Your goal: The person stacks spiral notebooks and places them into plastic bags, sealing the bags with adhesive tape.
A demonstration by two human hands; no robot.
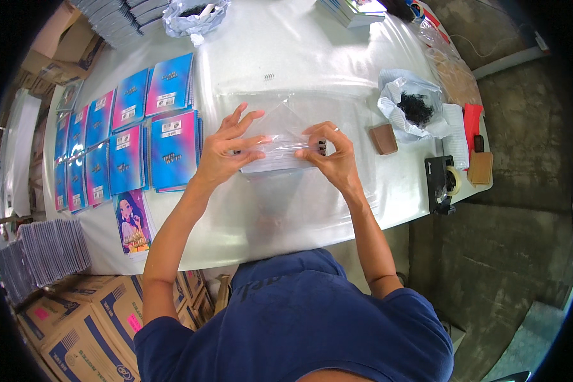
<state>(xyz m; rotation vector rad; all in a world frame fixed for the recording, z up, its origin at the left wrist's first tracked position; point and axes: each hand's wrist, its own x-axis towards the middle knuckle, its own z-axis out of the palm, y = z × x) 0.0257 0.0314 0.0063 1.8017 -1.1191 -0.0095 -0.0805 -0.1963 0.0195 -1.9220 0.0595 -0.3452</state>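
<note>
While both hands press on a clear plastic sleeve [280, 137] at the middle of the table [312, 57], a thin stack of notebooks [275, 164] sits half inside it.

The left hand [226, 153] holds the sleeve's left end, thumb and lower fingers pinched narrow, upper fingers fanned free; the right hand [334, 156] has its grip closed on the right end. The slick film could slip or crease, and the stack might slide askew if one side is tugged harder. The table is white under a glossy clear cover, with rows of blue-and-pink notebooks [130, 137] to the left, a tape dispenser [442, 181] and a bag of small black pieces [414, 108] to the right. Cardboard boxes [89, 325] stand on a concrete floor [516, 210].
</note>
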